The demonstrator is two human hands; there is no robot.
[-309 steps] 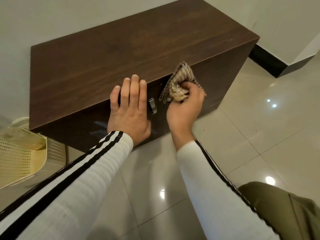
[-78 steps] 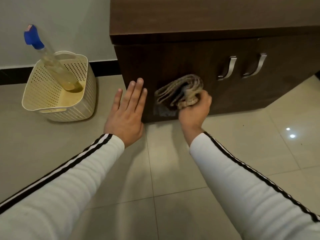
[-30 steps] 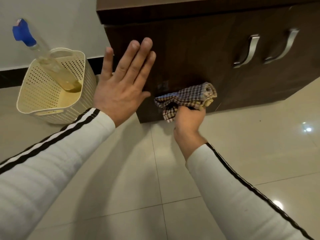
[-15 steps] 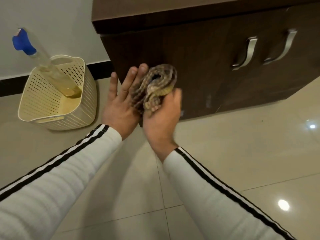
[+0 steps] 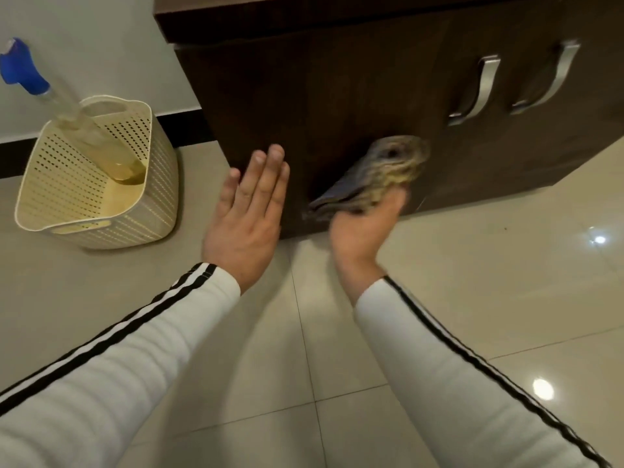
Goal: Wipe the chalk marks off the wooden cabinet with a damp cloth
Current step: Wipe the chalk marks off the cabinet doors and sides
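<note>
The fingers of the right hand (image 5: 366,228) are curling round the bunched cloth (image 5: 381,173). They are mostly hidden behind it and smeared by motion blur, so the exact grip is hard to make out. The hand is pressing the cloth against the lower front of the wooden cabinet (image 5: 354,79), near its bottom edge and left of the two metal handles (image 5: 479,89). The fingers (image 5: 270,177) of the left hand (image 5: 246,214) are lying straight and pressed together, thumb apart, over the cabinet's left corner; whether they are touching it is unclear. Any chalk marks are too faint to pick out. The cabinet's top is running out of frame. At far left, a spray bottle (image 5: 94,136) is leaning in a perforated basket (image 5: 155,197) on the floor (image 5: 472,282), its blue head clipped by the edge.
</note>
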